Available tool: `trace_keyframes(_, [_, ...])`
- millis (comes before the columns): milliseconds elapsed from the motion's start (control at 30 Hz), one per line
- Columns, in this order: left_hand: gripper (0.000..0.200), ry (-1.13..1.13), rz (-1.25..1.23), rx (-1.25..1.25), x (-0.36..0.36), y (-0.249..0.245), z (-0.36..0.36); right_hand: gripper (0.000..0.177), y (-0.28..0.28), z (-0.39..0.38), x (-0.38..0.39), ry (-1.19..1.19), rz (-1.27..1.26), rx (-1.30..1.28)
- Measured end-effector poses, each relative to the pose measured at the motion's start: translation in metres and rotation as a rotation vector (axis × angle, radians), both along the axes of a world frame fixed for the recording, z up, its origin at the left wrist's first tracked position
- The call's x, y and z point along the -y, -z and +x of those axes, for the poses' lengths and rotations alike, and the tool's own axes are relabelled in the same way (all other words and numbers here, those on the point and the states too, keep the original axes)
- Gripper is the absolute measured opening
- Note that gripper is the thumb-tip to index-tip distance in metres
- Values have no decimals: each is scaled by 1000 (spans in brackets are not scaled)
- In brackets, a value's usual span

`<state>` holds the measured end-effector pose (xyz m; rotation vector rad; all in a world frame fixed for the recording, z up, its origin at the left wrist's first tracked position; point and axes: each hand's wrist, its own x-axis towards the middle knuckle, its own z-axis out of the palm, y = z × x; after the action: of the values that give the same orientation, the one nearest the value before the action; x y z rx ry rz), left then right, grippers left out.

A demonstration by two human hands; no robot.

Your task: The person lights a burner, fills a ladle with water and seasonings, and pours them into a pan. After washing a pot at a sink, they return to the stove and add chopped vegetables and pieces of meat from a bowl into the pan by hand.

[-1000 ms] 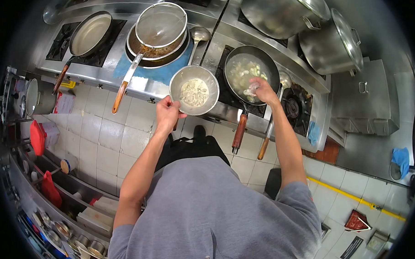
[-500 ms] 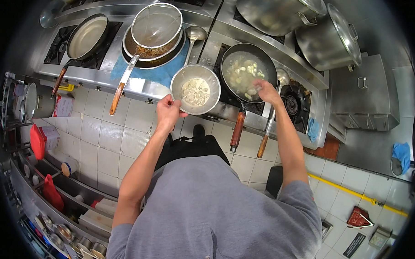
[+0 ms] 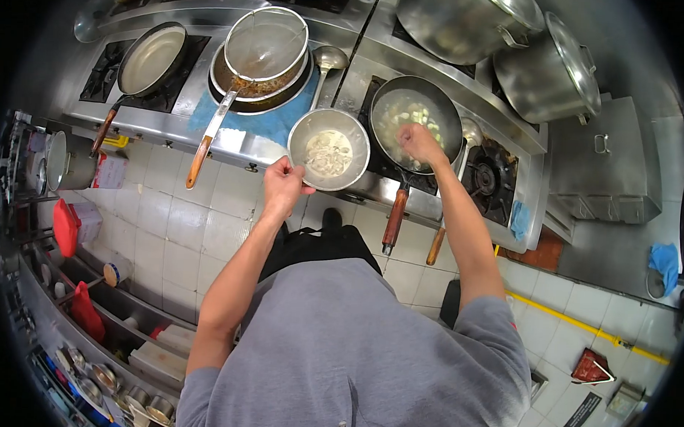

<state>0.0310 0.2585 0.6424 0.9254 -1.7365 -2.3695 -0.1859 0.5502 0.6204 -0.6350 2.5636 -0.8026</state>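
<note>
My left hand [image 3: 284, 187] grips the near-left edge of a metal bowl [image 3: 306, 128] with its thumb and fingers. Inside the bowl sit pale pieces in a creamy coating [image 3: 328, 154]. Over a dark frying pan [image 3: 450, 125] on the stove hangs my right hand [image 3: 422, 145], its fingers drawn together and pointing down; whether anything is between them I cannot make out. The pan holds cloudy liquid and pale chunks [image 3: 417, 113], partly hidden by the hand. Its wooden handle [image 3: 394, 219] points toward me.
A long-handled strainer [image 3: 265, 45] rests over a pan on a blue cloth [image 3: 202, 117]. One ladle [image 3: 330, 58] lies behind the bowl; another [image 3: 471, 131] lies right of the frying pan. A second frying pan [image 3: 153, 60] stands left. Large pots [image 3: 542, 77] stand behind, near a bare burner [image 3: 488, 175].
My right hand has moved left, from the frying pan's right side to over its middle, and its fingers are drawn in. My left hand keeps hold of the bowl.
</note>
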Motion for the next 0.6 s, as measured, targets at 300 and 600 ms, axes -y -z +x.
trace_keyframes(300, [12,-36,6,13,2,-4,-2,8,-35,-33,41,88,-114,-189])
trace_keyframes(600, [8,-40,-1,-24,4,-13,-6,38,-61,-57,30,463,-606,603])
